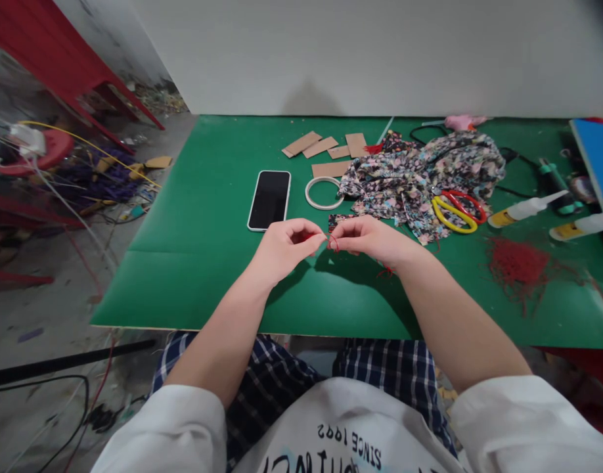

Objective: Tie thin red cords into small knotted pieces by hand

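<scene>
My left hand (288,248) and my right hand (368,238) meet fingertip to fingertip above the middle of the green table (207,276). Both pinch a thin red thread (335,244), which loops near the right fingertips. More red strands show below my right hand. Just behind that hand, a small dark patterned piece (337,221) lies on the table. A phone (270,200) with a dark screen rests beyond my left hand, and a roll of tape (324,192) sits behind the gap between the hands.
Cardboard pieces (301,144) lie at the back. Floral fabric (420,174) is heaped to the right, with yellow and red-handled scissors (454,211) on it. Glue bottles (523,210), a red thread pile (518,266) and a blue board (600,161) are farther right.
</scene>
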Motion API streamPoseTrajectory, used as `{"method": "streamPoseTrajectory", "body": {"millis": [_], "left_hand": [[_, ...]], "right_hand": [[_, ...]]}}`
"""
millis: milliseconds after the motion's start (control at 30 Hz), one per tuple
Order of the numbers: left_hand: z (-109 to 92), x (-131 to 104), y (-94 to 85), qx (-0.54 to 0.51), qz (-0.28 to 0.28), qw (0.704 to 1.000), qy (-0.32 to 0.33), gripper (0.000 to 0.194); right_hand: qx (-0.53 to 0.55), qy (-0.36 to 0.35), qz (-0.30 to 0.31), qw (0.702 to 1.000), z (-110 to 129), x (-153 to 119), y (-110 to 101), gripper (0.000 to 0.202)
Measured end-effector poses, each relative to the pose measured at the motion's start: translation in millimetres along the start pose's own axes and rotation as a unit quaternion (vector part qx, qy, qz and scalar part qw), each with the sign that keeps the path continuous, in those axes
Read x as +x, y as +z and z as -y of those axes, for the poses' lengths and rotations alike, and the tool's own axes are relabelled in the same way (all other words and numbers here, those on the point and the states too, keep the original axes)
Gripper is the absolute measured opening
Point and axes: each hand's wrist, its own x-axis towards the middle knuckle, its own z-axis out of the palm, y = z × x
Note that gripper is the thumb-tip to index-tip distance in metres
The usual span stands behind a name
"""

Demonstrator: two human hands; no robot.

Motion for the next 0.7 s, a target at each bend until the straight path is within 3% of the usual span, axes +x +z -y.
{"method": "streamPoseTrajectory", "body": {"millis": [133, 300, 433, 600, 700], "left_hand": [[-0.8, -0.5, -0.8, 0.017, 0.008, 1.0, -0.009, 0.018], [-0.3, -1.0, -0.9, 0.054, 0.017, 0.998, -0.016, 0.02], [-0.1, -0.9, 0.7, 0.107, -0.005, 0.994, -0.002, 0.018], [1.5, 0.3, 2.1, 0.147, -0.028, 0.989, 0.016, 0.016], [2.5, 0.5, 2.6, 0.148, -0.028, 0.988, 0.019, 0.016]], "right_hand": [[-0.01, -0.015, -0.025, 1.0, 1.4, -0.4, -1.8, 0.019], [-0.067, -0.057, -0.119, 0.989, 3.6, -0.6, -1.3, 0.013], [-0.12, -0.055, -0.155, 0.979, 6.5, -2.1, 1.3, 0.016], [-0.045, -0.002, -0.138, 0.989, 4.6, -1.1, 4.9, 0.023], [0.013, -0.012, -0.127, 0.992, 2.5, 0.9, 8.0, 0.021]]}}
